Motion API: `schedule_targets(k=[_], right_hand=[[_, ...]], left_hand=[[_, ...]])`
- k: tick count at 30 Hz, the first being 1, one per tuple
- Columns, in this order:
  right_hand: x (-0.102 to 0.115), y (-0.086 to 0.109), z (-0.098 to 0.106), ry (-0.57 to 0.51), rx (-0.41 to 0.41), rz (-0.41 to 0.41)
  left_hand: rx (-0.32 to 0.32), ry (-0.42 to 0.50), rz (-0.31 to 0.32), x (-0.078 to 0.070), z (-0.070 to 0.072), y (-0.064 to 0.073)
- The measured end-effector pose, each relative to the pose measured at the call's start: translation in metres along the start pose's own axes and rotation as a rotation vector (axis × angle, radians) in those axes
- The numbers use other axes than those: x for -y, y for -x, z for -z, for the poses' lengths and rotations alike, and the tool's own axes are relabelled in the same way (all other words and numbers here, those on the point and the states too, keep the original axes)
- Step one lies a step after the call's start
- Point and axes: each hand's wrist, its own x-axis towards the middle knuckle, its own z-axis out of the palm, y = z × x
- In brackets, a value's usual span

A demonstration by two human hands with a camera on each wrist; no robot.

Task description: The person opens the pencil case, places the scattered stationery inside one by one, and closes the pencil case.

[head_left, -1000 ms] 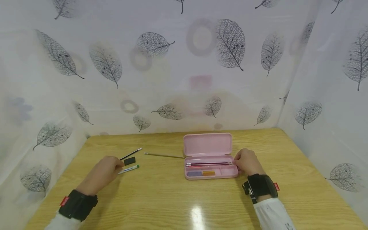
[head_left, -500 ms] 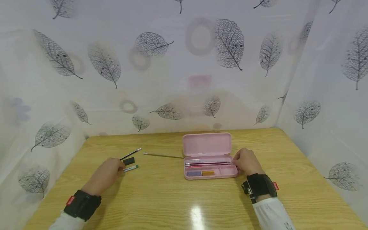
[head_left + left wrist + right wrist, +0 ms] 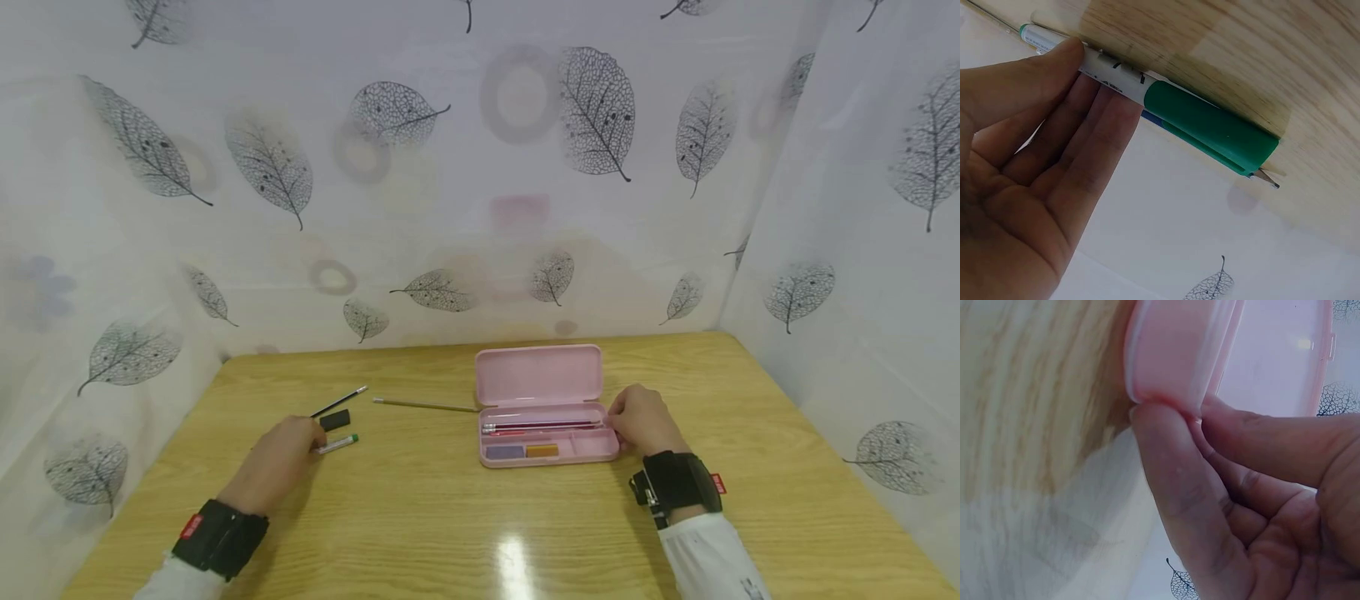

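Observation:
At the left of the table in the head view, my left hand [image 3: 279, 463] pinches a white marker with a green cap [image 3: 340, 444]. Close up, the thumb lies on the marker's white barrel [image 3: 1110, 70], and the fingers are behind it. A dark, block-shaped eraser [image 3: 335, 420] and a black pencil [image 3: 341, 401] lie just beyond those fingers. On the other side, my right hand [image 3: 647, 419] grips the right end of an open pink pencil case [image 3: 537, 377], thumb at the rim and a finger against the outer wall [image 3: 1172, 353].
Inside the case are several pencils [image 3: 540, 427], a purple block [image 3: 505, 452] and an orange block [image 3: 542, 451]. A gold-coloured pencil [image 3: 426, 406] lies left of the case. Leaf-patterned sheeting [image 3: 442, 200] borders the wooden table [image 3: 420, 517] at the back and sides.
My left hand has slid a little to the right along the marker, and the marker's capped end has shifted slightly toward me. The right hand has stayed on the case.

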Motion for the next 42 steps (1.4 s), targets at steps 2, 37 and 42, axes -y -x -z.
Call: schedule_targets(k=[2, 37, 42], right_hand=[[0.001, 0.0, 0.0, 0.004, -0.002, 0.003], [0.0, 0.003, 0.001, -0.006, -0.013, 0.004], [0.0, 0.003, 0.002, -0.007, -0.009, 0.013]], left_hand=[[-0.002, 0.003, 0.005, 0.0, 0.0, 0.0], [-0.109, 0.016, -0.24, -0.087, 0.01, -0.013], [-0.131, 0.041, -0.267, -0.107, 0.021, -0.021]])
